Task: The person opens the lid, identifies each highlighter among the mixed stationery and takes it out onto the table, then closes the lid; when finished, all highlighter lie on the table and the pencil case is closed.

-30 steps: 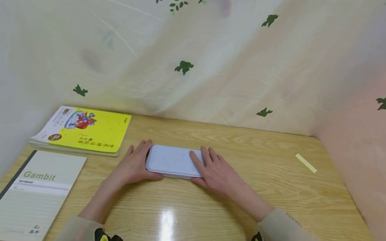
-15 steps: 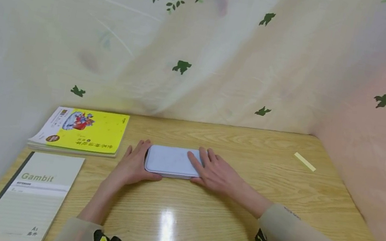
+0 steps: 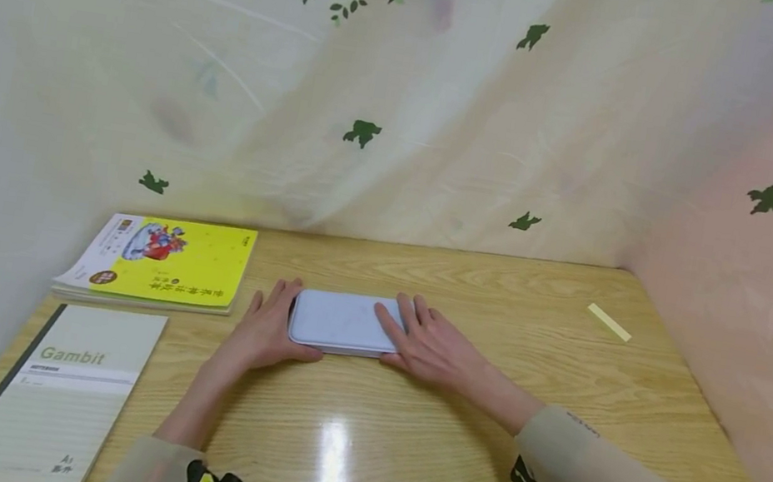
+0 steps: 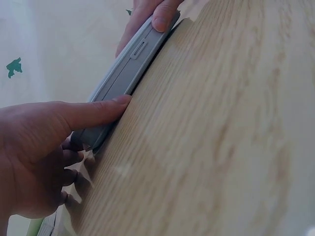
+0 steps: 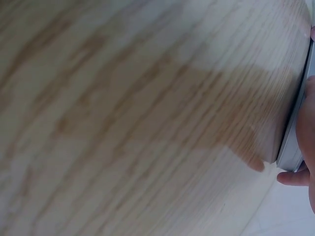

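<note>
A flat, pale blue pencil case [image 3: 336, 320] with rounded corners lies lengthwise across the wooden table. My left hand [image 3: 266, 330] grips its left end, thumb along the near side and fingers round the far left corner. At the other end, my right hand [image 3: 434, 345] holds the case with fingers spread over the lid and thumb at the near edge. A seam and a small clasp [image 4: 140, 50] show on the case's near side in the left wrist view. The right wrist view catches only one end of the case [image 5: 290, 152]. Its right end is partly hidden under my right hand.
Left of the case lies a stack of books with a yellow cover [image 3: 209, 259]. Nearer, a Gambit notebook [image 3: 67, 410] rests flat. A pale yellow strip [image 3: 609, 322] lies at the back right. Patterned cloth [image 3: 444, 115] hangs behind the table [image 3: 441, 469] and at its sides.
The head view has shifted slightly, so everything appears a little further left. Both hands keep the same hold on the case, which stays in place on the table.
</note>
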The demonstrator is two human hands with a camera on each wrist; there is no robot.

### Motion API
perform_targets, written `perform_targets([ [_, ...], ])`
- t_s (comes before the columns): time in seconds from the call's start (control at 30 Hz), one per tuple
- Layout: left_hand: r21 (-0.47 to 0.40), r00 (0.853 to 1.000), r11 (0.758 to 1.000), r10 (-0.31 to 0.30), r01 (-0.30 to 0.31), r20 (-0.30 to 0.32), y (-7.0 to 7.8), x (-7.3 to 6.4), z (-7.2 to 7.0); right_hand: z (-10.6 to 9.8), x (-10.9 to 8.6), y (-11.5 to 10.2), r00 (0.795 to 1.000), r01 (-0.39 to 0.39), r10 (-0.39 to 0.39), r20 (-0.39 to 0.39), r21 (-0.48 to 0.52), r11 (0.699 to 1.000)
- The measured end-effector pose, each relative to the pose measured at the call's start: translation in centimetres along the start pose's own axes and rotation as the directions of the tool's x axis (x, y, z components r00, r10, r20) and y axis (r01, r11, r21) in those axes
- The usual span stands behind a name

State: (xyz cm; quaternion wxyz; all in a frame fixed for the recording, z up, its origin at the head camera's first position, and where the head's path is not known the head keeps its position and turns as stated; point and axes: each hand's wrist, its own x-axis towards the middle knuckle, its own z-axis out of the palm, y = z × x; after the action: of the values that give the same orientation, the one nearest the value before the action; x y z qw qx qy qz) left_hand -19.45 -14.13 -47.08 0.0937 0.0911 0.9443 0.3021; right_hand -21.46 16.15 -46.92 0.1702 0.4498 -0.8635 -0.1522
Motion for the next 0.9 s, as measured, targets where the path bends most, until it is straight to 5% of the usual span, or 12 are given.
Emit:
perform_targets([
  [0.9,-0.003,0.999,1.0,-0.025,0.025,0.026,0.07,0.15,-0.03,-0.69,0.24,0.33,1.0,0.018,-0.019,0.016,0.035,0.999],
])
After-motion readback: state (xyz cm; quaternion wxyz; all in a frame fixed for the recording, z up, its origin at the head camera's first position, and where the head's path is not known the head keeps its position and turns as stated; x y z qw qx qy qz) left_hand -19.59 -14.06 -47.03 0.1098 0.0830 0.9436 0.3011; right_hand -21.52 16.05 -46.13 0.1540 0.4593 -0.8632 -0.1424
